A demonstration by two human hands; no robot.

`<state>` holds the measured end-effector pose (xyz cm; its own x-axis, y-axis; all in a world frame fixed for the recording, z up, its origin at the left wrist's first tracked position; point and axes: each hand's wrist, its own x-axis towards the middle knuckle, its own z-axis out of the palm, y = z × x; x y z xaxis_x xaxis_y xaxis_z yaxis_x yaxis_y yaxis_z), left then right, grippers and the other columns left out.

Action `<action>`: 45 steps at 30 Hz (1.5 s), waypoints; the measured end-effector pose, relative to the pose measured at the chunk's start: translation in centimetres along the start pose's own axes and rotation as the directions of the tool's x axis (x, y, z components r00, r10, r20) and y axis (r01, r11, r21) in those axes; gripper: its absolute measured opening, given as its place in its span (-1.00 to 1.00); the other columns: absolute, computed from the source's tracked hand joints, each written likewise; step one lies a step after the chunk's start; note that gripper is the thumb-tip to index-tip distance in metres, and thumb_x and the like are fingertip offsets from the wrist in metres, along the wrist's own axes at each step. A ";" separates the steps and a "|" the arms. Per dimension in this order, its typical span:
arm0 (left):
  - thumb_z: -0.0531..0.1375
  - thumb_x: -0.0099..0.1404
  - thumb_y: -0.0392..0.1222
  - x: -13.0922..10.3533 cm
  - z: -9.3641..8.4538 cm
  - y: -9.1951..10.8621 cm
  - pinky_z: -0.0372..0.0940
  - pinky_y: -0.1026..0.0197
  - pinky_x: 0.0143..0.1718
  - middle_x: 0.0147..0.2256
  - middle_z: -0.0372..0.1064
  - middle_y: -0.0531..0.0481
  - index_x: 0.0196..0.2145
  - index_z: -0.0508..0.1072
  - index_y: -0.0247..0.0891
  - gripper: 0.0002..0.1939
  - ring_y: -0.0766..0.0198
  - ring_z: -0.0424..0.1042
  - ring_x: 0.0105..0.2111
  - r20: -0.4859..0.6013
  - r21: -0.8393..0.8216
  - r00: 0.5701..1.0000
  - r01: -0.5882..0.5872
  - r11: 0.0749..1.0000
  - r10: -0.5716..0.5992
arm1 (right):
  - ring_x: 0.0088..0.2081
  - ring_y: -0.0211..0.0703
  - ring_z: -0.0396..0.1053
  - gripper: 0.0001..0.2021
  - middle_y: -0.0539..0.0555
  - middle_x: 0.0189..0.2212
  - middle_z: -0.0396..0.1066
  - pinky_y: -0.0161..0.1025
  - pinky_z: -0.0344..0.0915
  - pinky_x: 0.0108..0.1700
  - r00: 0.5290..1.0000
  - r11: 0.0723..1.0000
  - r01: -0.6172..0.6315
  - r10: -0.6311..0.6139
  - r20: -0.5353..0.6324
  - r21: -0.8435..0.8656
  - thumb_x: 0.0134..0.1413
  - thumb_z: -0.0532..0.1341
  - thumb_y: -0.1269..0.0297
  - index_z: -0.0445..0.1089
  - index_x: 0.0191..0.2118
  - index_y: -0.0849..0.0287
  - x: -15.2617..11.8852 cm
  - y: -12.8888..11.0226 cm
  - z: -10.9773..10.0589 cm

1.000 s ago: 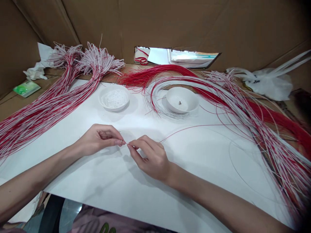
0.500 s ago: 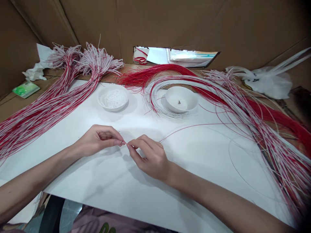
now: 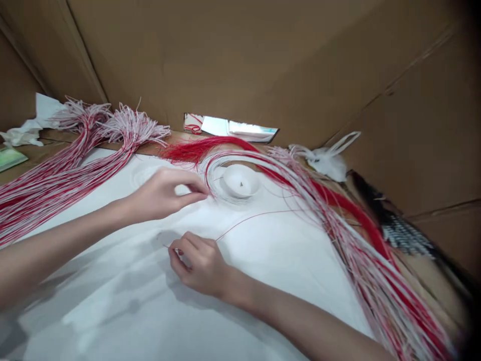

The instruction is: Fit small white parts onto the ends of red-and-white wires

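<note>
My right hand (image 3: 199, 263) pinches a thin red cord (image 3: 255, 214), which trails off to the right across the white tabletop; a short end pokes out beyond the fingertips. Above and to the left, my left hand (image 3: 169, 193) is raised with thumb and forefinger pressed together. Whether anything tiny sits in that pinch cannot be seen. Its fingertips are just left of a white bowl (image 3: 248, 188) with a small dark speck inside. A second bowl (image 3: 139, 175) is mostly hidden behind the left hand and blurred.
Red and white cord bundles (image 3: 86, 170) lie along the left side. More white and red strands (image 3: 338, 225) curve around the bowl and down the right. A plastic bag (image 3: 328, 163) rests at the back right. Cardboard walls (image 3: 225, 60) with a slot (image 3: 233, 129) enclose the table.
My left hand has let go of the cord end and moved up and right toward the bowl with the speck. My right hand keeps the cord. The view has turned right and tilted.
</note>
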<state>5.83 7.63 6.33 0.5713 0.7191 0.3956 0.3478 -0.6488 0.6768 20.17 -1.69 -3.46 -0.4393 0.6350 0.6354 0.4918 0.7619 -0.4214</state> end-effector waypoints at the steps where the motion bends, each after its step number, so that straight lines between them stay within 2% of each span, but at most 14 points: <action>1: 0.23 0.26 -0.26 2.1 0.9 0.0 0.34 0.29 -0.23 -0.34 0.56 -0.01 -0.32 0.57 -0.27 -0.90 0.28 0.50 -0.33 0.038 0.002 0.996 -0.079 0.997 0.079 | -0.51 -0.36 0.32 -0.90 -0.04 -0.51 0.37 -0.39 0.19 -0.48 1.000 1.000 0.001 -0.001 0.010 -0.011 0.16 0.11 0.43 0.31 -0.37 0.19 -0.1 0.0 0.1; 3: 0.20 0.22 -0.37 6.1 3.1 -0.5 0.31 0.29 -0.25 -0.33 0.57 -0.06 -0.33 0.57 -0.32 -0.88 0.26 0.50 -0.32 0.103 0.025 0.979 -0.179 0.984 0.175 | -0.52 -0.35 0.31 -0.92 -0.04 -0.51 0.37 -0.38 0.19 -0.49 1.000 0.999 -0.009 0.010 0.030 -0.035 0.15 0.11 0.41 0.30 -0.37 0.18 -0.2 0.1 0.2; 6: 0.17 0.13 -0.52 10.7 6.5 -1.8 0.28 0.29 -0.32 -0.40 0.56 -0.10 -0.41 0.56 -0.36 -0.81 0.27 0.48 -0.40 0.229 0.066 0.951 -0.228 0.971 0.207 | -0.51 -0.33 0.30 -0.93 -0.04 -0.51 0.36 -0.36 0.20 -0.48 0.998 0.997 0.007 -0.002 0.056 -0.075 0.12 0.11 0.41 0.28 -0.38 0.16 -0.4 0.2 0.4; 8: 0.20 0.02 -0.57 12.4 7.9 -2.7 0.23 0.31 -0.43 -0.53 0.51 -0.05 -0.53 0.54 -0.36 -0.80 0.31 0.42 -0.53 0.303 0.078 0.929 -0.247 0.966 0.213 | -0.52 -0.31 0.29 -0.93 -0.05 -0.52 0.34 -0.34 0.18 -0.50 0.998 0.994 0.029 -0.022 0.065 -0.103 0.11 0.10 0.40 0.27 -0.38 0.15 -0.6 0.4 0.5; 10: 0.22 -0.03 -0.56 12.9 8.0 -3.5 0.19 0.31 -0.48 -0.57 0.49 -0.01 -0.56 0.54 -0.34 -0.81 0.33 0.38 -0.57 0.363 0.093 0.910 -0.251 0.963 0.202 | -0.52 -0.31 0.28 -0.93 -0.04 -0.54 0.32 -0.34 0.15 -0.51 0.997 0.992 0.039 -0.031 0.067 -0.121 0.09 0.09 0.40 0.27 -0.39 0.16 -0.7 0.4 0.6; 13: 0.19 0.07 -0.47 12.0 4.8 -4.4 0.20 0.31 -0.41 -0.44 0.53 -0.05 -0.43 0.57 -0.33 -0.82 0.32 0.40 -0.48 0.374 0.153 0.915 -0.221 0.963 0.151 | -0.53 -0.32 0.26 -0.92 -0.05 -0.54 0.30 -0.35 0.13 -0.51 0.997 0.993 0.042 -0.034 0.073 -0.110 0.10 0.09 0.40 0.26 -0.39 0.16 -0.7 0.5 0.6; 17: 0.14 0.18 -0.34 9.5 -3.0 -5.5 0.14 0.32 -0.43 -0.41 0.50 -0.04 -0.33 0.55 -0.33 -0.83 0.34 0.35 -0.47 0.364 0.315 0.931 -0.112 0.943 -0.011 | -0.52 -0.32 0.24 -0.90 -0.05 -0.55 0.26 -0.34 0.11 -0.49 0.997 0.995 0.056 -0.051 0.065 -0.077 0.14 0.07 0.39 0.26 -0.40 0.16 -0.5 0.5 0.5; 20: 0.20 0.14 -0.25 6.8 -7.7 -6.5 0.13 0.35 -0.47 -0.49 0.47 0.01 -0.38 0.55 -0.31 -0.87 0.36 0.33 -0.53 0.438 0.416 0.880 -0.019 0.909 -0.182 | -0.52 -0.31 0.21 -0.89 -0.05 -0.54 0.25 -0.33 0.08 -0.50 0.997 0.997 0.053 -0.050 0.057 -0.055 0.16 0.07 0.40 0.27 -0.39 0.16 -0.3 0.6 0.5; 22: 0.21 0.13 -0.22 4.8 -9.0 -7.3 0.15 0.36 -0.48 -0.50 0.48 0.01 -0.40 0.55 -0.30 -0.86 0.35 0.36 -0.53 0.480 0.453 0.832 0.035 0.891 -0.277 | -0.53 -0.31 0.19 -0.88 -0.06 -0.54 0.25 -0.30 0.05 -0.51 0.998 0.997 0.056 -0.054 0.040 -0.057 0.16 0.06 0.40 0.27 -0.39 0.15 -0.3 0.6 0.6; 25: 0.23 0.09 -0.22 1.9 -8.7 -8.6 0.17 0.36 -0.48 -0.52 0.48 0.01 -0.42 0.54 -0.31 -0.87 0.33 0.38 -0.54 0.519 0.466 0.775 0.096 0.879 -0.360 | -0.53 -0.31 0.18 -0.89 -0.06 -0.53 0.24 -0.29 0.03 -0.52 0.998 0.997 0.060 -0.058 0.026 -0.053 0.15 0.06 0.41 0.27 -0.39 0.15 -0.3 0.7 0.8; 27: 0.22 0.10 -0.22 0.7 -7.8 -9.3 0.17 0.37 -0.48 -0.50 0.48 0.00 -0.40 0.53 -0.31 -0.87 0.32 0.38 -0.52 0.511 0.456 0.774 0.125 0.881 -0.374 | -0.53 -0.31 0.18 -0.88 -0.06 -0.54 0.23 -0.28 0.02 -0.52 0.998 0.997 0.061 -0.060 0.022 -0.053 0.15 0.06 0.41 0.27 -0.39 0.15 -0.3 0.7 0.8; 31: 0.18 0.13 -0.21 -0.3 -6.9 -10.0 0.17 0.36 -0.44 -0.47 0.47 0.00 -0.40 0.53 -0.30 -0.86 0.32 0.36 -0.49 0.480 0.418 0.803 0.145 0.897 -0.354 | -0.53 -0.30 0.17 -0.87 -0.06 -0.54 0.23 -0.28 0.02 -0.52 0.998 0.997 0.055 -0.054 0.018 -0.062 0.17 0.05 0.40 0.27 -0.39 0.15 -0.3 0.7 0.8; 38: 0.17 0.10 -0.30 -0.3 -7.3 -9.8 0.18 0.36 -0.43 -0.48 0.48 0.01 -0.43 0.55 -0.30 -0.86 0.34 0.35 -0.50 0.427 0.371 0.845 0.160 0.915 -0.321 | -0.53 -0.31 0.17 -0.88 -0.07 -0.54 0.23 -0.30 0.02 -0.52 0.999 0.997 0.045 -0.043 0.024 -0.058 0.15 0.06 0.41 0.27 -0.39 0.15 -0.2 0.6 0.7; 45: 0.19 0.27 -0.06 -2.0 -7.4 -5.8 0.35 0.29 -0.22 -0.28 0.54 -0.10 -0.25 0.53 -0.31 -0.74 0.23 0.49 -0.28 0.207 0.246 0.928 0.258 0.934 -0.311 | -0.51 -0.32 0.23 -0.89 -0.06 -0.53 0.27 -0.33 0.10 -0.49 0.999 0.999 0.013 -0.014 -0.039 -0.032 0.15 0.08 0.44 0.28 -0.37 0.16 -0.1 0.6 0.6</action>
<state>-2.86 11.81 6.21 0.5755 0.8173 0.0284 0.6555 -0.4817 0.5816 20.03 -1.19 -4.19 -0.4165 0.6186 0.6662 0.5101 0.7656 -0.3920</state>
